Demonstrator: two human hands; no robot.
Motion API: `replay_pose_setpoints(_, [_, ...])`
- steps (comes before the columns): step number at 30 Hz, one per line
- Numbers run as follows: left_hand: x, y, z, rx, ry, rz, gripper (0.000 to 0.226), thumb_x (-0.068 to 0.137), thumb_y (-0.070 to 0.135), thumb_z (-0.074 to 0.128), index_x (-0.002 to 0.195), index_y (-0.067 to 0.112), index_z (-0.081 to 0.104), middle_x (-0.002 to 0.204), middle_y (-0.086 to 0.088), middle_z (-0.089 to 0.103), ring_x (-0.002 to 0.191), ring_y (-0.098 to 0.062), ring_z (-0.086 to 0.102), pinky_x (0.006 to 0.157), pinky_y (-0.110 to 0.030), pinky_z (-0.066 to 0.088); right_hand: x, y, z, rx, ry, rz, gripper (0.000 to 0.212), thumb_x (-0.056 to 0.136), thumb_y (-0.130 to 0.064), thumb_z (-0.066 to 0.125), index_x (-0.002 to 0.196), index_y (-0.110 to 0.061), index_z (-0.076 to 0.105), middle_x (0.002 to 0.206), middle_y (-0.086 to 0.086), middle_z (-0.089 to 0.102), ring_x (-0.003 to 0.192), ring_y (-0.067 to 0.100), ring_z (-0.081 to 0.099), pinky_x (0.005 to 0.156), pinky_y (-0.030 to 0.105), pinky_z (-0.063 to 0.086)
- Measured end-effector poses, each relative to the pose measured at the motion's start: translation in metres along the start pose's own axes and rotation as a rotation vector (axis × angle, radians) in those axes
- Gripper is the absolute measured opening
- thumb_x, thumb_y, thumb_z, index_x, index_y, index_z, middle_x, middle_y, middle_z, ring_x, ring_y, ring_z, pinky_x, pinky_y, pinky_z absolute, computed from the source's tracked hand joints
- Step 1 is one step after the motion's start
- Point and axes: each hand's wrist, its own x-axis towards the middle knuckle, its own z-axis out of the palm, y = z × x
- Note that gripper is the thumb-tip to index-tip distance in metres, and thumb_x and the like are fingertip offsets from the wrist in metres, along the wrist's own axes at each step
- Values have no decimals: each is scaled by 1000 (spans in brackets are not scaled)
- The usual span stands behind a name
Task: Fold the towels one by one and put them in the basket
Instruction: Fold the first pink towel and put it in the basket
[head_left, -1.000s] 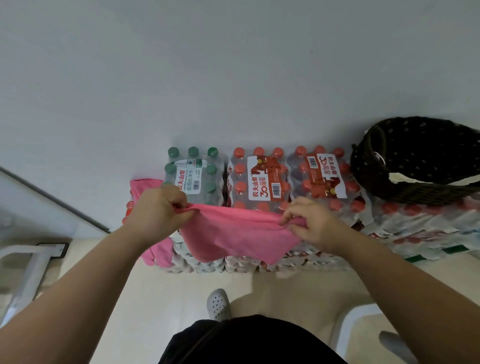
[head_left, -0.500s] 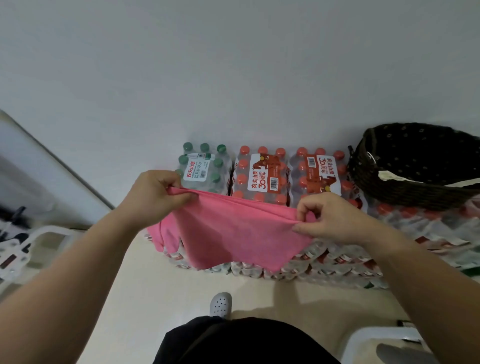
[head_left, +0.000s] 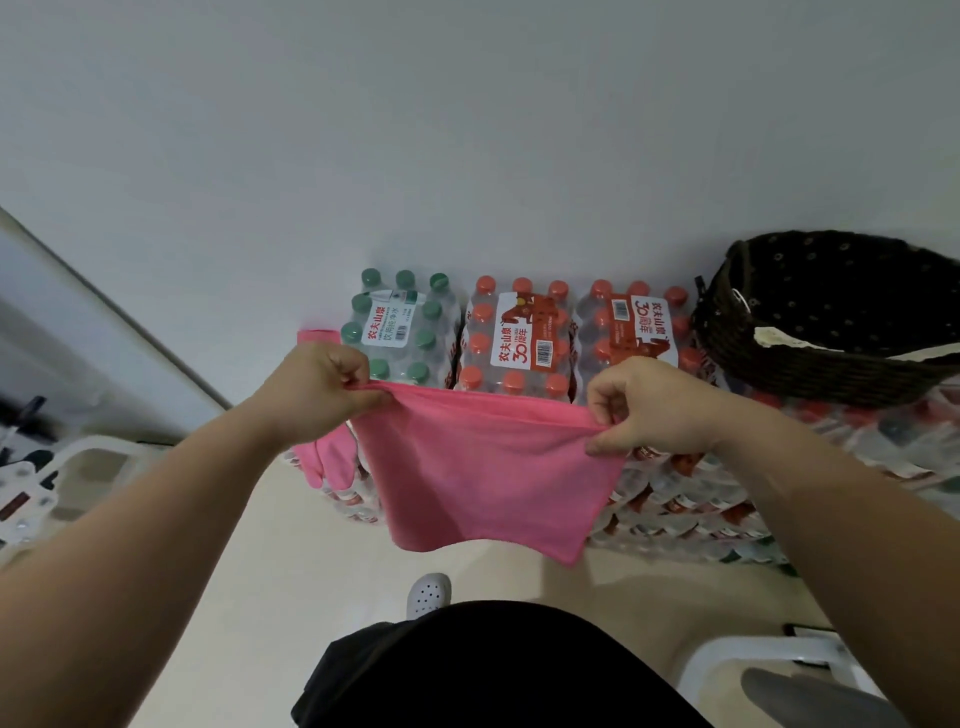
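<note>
A pink towel (head_left: 483, 473) hangs flat in the air in front of the stacked water packs. My left hand (head_left: 322, 389) pinches its top left corner and my right hand (head_left: 649, 405) pinches its top right corner, so the top edge is stretched between them. More pink towels (head_left: 324, 462) lie draped over the left end of the stack, partly hidden behind my left hand. The dark woven basket (head_left: 810, 364) stands on the packs at the right; a bit of pale cloth shows at its rim.
Shrink-wrapped packs of green-capped bottles (head_left: 400, 327) and red-capped bottles (head_left: 524, 332) are stacked against a white wall. A white plastic stool (head_left: 769, 670) is at lower right, white frames at far left. My shoe (head_left: 428, 592) stands on the beige floor.
Both hands have lifted the pink towel off the packs and drawn apart, so it now hangs spread out and taut along its top edge.
</note>
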Motion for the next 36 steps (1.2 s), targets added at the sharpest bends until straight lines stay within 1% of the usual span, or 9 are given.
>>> replay_pose_setpoints(5, [5, -16, 19, -175, 43, -119, 39, 73, 16, 85, 61, 2, 51, 56, -7, 42, 57, -16, 38, 60, -31, 35, -1, 16, 6, 294, 64, 13, 12, 79, -20, 83, 87, -23, 74, 87, -3, 74, 81, 12, 69, 73, 25, 58])
replay_pose_setpoints(8, [6, -20, 22, -255, 16, -169, 32, 72, 14, 87, 63, 5, 56, 64, -24, 54, 63, -20, 49, 66, -36, 44, -3, 26, 11, 417, 173, 51, 5, 85, -24, 75, 87, -19, 77, 86, -3, 75, 80, 7, 68, 70, 20, 53])
replay_pose_setpoints(11, [7, -12, 23, -374, -23, -195, 30, 72, 7, 85, 68, 3, 56, 76, -32, 61, 75, -27, 62, 74, -41, 51, -6, 35, 12, 516, 243, 104, 14, 92, -25, 67, 84, -16, 75, 78, -3, 71, 74, 7, 63, 69, 19, 50])
replay_pose_setpoints(13, [9, -5, 22, -578, -54, -214, 32, 67, 1, 86, 68, 5, 55, 71, -25, 60, 78, -29, 64, 73, -39, 51, -8, 37, 11, 437, 268, 90, 16, 95, -24, 63, 83, -17, 72, 75, -7, 68, 71, 3, 60, 66, 15, 47])
replay_pose_setpoints(17, [14, 7, 7, -766, -133, -186, 46, 47, 23, 96, 70, 11, 58, 68, -9, 61, 67, -20, 62, 64, -26, 51, -15, 34, 0, 310, 298, 46, 7, 91, -20, 71, 84, -23, 71, 79, -9, 72, 76, 4, 66, 67, 16, 50])
replay_pose_setpoints(22, [23, 18, -10, -572, -150, -182, 29, 58, 6, 84, 75, 10, 61, 65, -11, 55, 57, -15, 54, 52, -19, 47, -13, 30, -15, 62, 210, 58, 33, 88, -26, 74, 120, -34, 68, 87, -14, 73, 87, -1, 66, 80, 20, 51])
replay_pose_setpoints(26, [26, 14, -17, -286, -143, -295, 40, 76, -6, 78, 102, 23, 70, 71, -11, 55, 59, -14, 57, 51, -21, 50, 7, 18, -3, -108, 146, 36, 10, 93, -29, 68, 101, -31, 74, 91, -20, 66, 85, -4, 60, 75, 20, 46])
replay_pose_setpoints(31, [27, -4, -17, -50, 55, -404, 11, 74, 4, 81, 79, 11, 74, 69, -7, 67, 60, -21, 58, 50, -26, 45, 38, 7, 32, -12, 240, 118, 11, 98, -28, 61, 92, -22, 69, 94, -9, 58, 83, 4, 55, 68, 21, 42])
replay_pose_setpoints(36, [42, -25, -5, -206, 299, -508, 7, 76, 7, 78, 79, 11, 74, 57, -3, 58, 54, -22, 47, 51, -27, 36, 65, -3, 47, 399, 347, 302, 14, 102, -25, 54, 92, -18, 62, 81, 0, 64, 58, 10, 55, 53, 26, 44])
